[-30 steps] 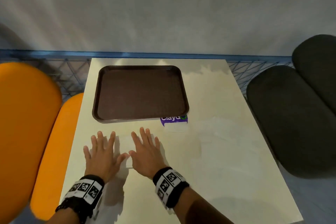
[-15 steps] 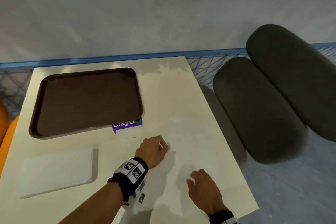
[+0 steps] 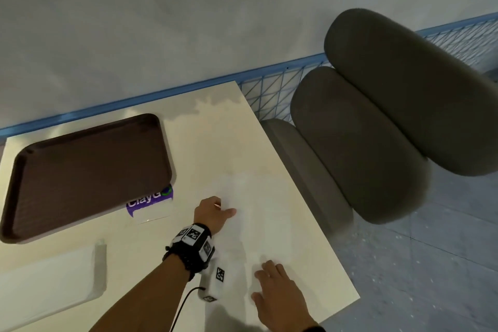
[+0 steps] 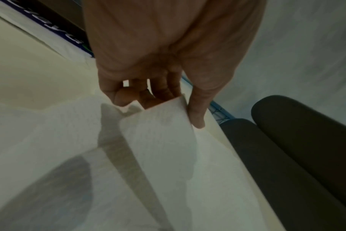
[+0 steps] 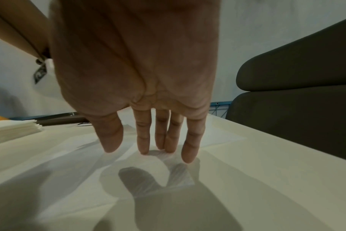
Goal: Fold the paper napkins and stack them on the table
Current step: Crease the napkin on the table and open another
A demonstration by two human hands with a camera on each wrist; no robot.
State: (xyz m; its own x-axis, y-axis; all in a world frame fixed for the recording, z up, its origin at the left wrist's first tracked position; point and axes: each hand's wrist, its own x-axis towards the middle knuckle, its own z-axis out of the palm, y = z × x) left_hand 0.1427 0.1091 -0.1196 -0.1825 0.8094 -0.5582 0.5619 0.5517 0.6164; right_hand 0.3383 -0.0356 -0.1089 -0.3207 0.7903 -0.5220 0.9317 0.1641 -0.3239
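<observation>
A white paper napkin [image 3: 272, 226] lies spread flat on the right part of the cream table [image 3: 215, 143]. My left hand [image 3: 215, 213] reaches across and pinches the napkin's far corner [image 4: 158, 137], which curls up off the sheets below. My right hand [image 3: 270, 276] is nearer the front edge, fingers [image 5: 142, 140] straight, tips touching the napkin [image 5: 168, 168]. A stack of folded napkins [image 3: 48, 283] sits at the front left, also low at the left of the right wrist view as the stack [image 5: 11, 129].
A brown tray [image 3: 80, 175] lies at the back left, with a purple-labelled napkin pack [image 3: 151, 205] against its near right corner. Dark grey seat cushions [image 3: 377, 143] stand just past the table's right edge. A blue wire fence [image 3: 269, 91] runs along the wall.
Both hands left the folded stack at the left and moved right onto the flat napkins. The left hand has taken hold of a napkin corner; the view swung right.
</observation>
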